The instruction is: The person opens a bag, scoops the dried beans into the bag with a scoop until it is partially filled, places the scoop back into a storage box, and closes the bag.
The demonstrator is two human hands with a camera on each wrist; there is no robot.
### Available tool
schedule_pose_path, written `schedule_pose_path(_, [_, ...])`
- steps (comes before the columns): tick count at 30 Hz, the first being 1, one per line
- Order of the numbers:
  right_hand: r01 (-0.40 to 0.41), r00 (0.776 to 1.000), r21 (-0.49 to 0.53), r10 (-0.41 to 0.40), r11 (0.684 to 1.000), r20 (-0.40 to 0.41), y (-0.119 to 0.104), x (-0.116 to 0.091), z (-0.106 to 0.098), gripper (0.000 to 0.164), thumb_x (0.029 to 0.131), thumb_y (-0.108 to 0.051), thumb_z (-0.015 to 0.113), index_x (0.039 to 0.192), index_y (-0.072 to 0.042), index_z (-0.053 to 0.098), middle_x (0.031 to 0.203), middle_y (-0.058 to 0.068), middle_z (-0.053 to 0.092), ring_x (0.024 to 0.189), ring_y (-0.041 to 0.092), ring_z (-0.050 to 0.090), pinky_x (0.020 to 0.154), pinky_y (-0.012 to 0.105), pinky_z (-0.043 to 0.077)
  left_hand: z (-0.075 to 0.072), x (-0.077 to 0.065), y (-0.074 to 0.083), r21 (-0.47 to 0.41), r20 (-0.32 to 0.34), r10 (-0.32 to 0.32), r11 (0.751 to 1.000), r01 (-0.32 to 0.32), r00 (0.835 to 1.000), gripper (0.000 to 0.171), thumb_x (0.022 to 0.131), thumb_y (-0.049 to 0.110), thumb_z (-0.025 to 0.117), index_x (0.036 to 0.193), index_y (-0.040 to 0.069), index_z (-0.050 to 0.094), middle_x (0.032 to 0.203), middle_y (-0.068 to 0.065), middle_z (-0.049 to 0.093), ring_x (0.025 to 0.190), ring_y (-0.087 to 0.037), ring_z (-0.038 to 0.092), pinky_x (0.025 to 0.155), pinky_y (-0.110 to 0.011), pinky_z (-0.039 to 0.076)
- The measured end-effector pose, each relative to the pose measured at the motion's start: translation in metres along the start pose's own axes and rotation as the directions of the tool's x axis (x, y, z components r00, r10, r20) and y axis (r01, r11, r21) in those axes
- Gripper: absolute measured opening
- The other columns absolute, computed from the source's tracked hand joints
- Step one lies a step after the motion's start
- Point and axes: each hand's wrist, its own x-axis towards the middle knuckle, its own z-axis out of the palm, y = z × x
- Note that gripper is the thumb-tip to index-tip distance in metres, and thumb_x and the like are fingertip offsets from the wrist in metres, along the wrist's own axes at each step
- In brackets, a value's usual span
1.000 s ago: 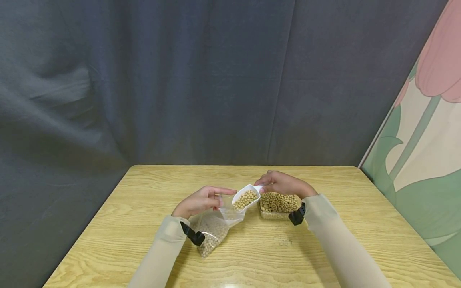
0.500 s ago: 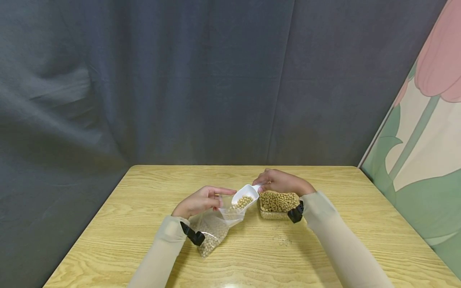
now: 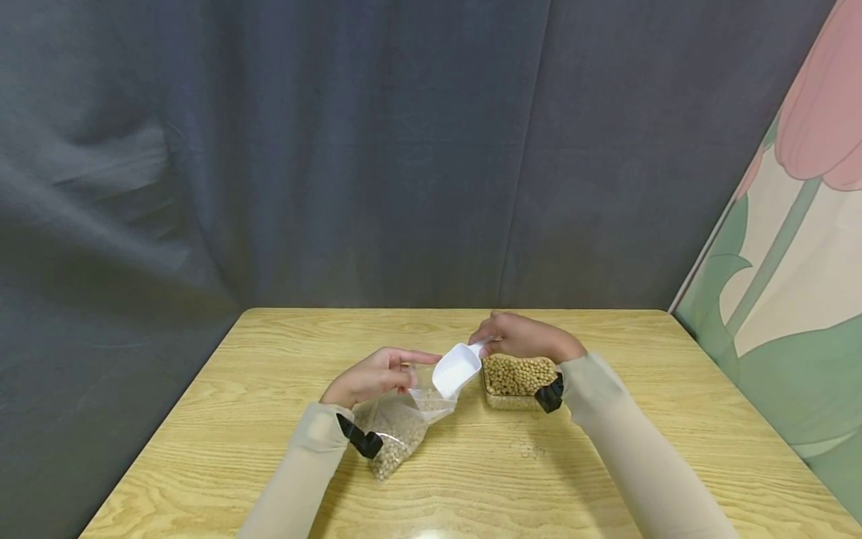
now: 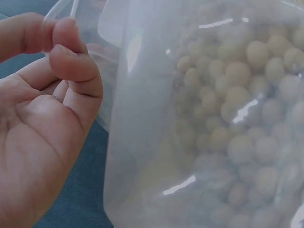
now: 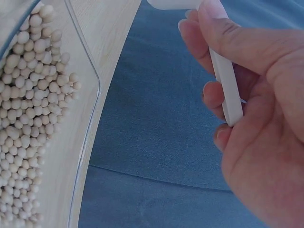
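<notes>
My left hand [image 3: 373, 378] pinches the rim of a clear plastic bag [image 3: 397, 434] between curled fingers and thumb, its index finger stretched toward the scoop. Pale round beans, like soybeans [image 4: 242, 104], fill the lower part of the bag. My right hand [image 3: 525, 337] grips the handle of a white scoop [image 3: 456, 368], fingers and thumb wrapped round it in the right wrist view. The scoop tilts down to the left, its lip at the bag's mouth, and its bowl shows bare white inside. Below the right hand stands a clear rectangular container [image 3: 509, 403] heaped with the same beans.
Everything stands on a light wood-grain table [image 3: 269, 419]. A dark blue-grey curtain [image 3: 377, 165] hangs behind its far edge, and a wall panel painted with flowers [image 3: 774, 299] rises at the right. Faint marks [image 3: 525, 449] show on the tabletop in front of the container.
The beans in the scoop have slid out into the bag's mouth, leaving its bowl bare. My right hand has risen slightly and tipped the scoop further; the left hand has stayed in place.
</notes>
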Motion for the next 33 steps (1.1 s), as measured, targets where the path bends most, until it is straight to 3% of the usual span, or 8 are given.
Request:
schedule_pose_path(7, [-0.017,1.000,0.025,0.017,1.000,-0.015,-0.002,-0.001,-0.001,0.027,0.089,-0.012,0.065,0.114,-0.004,0.071,0.110,0.009,0.071,0.084,0.012,0.049,0.076,0.029,0.046,0.000,-0.001,0.001,-0.001,-0.018,-0.012,1.000,0.012,1.000,0.050,0.088,-0.003,0.051,0.138,-0.002,0.050,0.060,0.009,0.054,0.058,-0.011,0.039,0.062,-0.022,0.042])
schedule_pose_path(14, [-0.075,0.996,0.072,0.078,0.995,-0.042,0.002,-0.005,-0.001,0.029,0.090,-0.016,0.064,0.116,-0.005,0.070,0.115,0.011,0.068,0.095,0.018,0.053,0.083,0.039,0.049,0.001,-0.001,0.000,0.008,-0.029,-0.012,1.000,0.012,1.000,0.049,0.088,-0.003,0.051,0.137,-0.004,0.050,0.064,0.009,0.057,0.059,-0.009,0.042,0.060,-0.022,0.041])
schedule_pose_path(22, [-0.055,0.992,0.070,0.063,0.996,-0.109,0.012,-0.013,-0.002,0.030,0.090,-0.018,0.065,0.117,-0.005,0.070,0.117,0.011,0.069,0.097,0.021,0.053,0.084,0.039,0.045,0.000,0.000,-0.002,0.012,-0.029,-0.018,1.000,0.018,0.999,0.048,0.089,-0.006,0.049,0.137,-0.003,0.051,0.096,-0.004,0.057,0.060,-0.009,0.042,0.060,-0.023,0.040])
schedule_pose_path(25, [-0.040,0.989,0.064,0.049,0.997,-0.138,0.015,-0.017,-0.003,0.030,0.090,-0.016,0.065,0.117,-0.003,0.069,0.117,0.012,0.069,0.101,0.025,0.057,0.088,0.042,0.044,-0.001,0.000,-0.004,0.008,-0.020,-0.016,1.000,0.016,1.000,0.048,0.089,-0.005,0.049,0.137,-0.004,0.050,0.082,0.001,0.060,0.058,-0.011,0.040,0.060,-0.022,0.040])
schedule_pose_path(29, [-0.037,0.985,0.081,0.051,0.996,-0.167,0.020,-0.022,-0.004,0.030,0.089,-0.014,0.066,0.116,-0.002,0.070,0.117,0.013,0.069,0.098,0.022,0.055,0.083,0.037,0.045,0.000,0.000,-0.004,-0.003,-0.007,-0.003,1.000,0.003,1.000,0.049,0.089,-0.006,0.049,0.138,-0.004,0.048,0.059,0.009,0.054,0.057,-0.014,0.035,0.059,-0.022,0.039])
schedule_pose_path(33, [-0.048,0.979,0.103,0.068,0.994,-0.193,0.026,-0.027,-0.006,0.030,0.089,-0.014,0.066,0.116,-0.002,0.070,0.116,0.014,0.069,0.098,0.021,0.054,0.080,0.034,0.046,-0.001,0.001,-0.004,-0.014,0.001,0.003,1.000,-0.003,1.000,0.049,0.090,-0.007,0.048,0.139,-0.002,0.048,0.058,0.009,0.054,0.056,-0.015,0.032,0.060,-0.023,0.038])
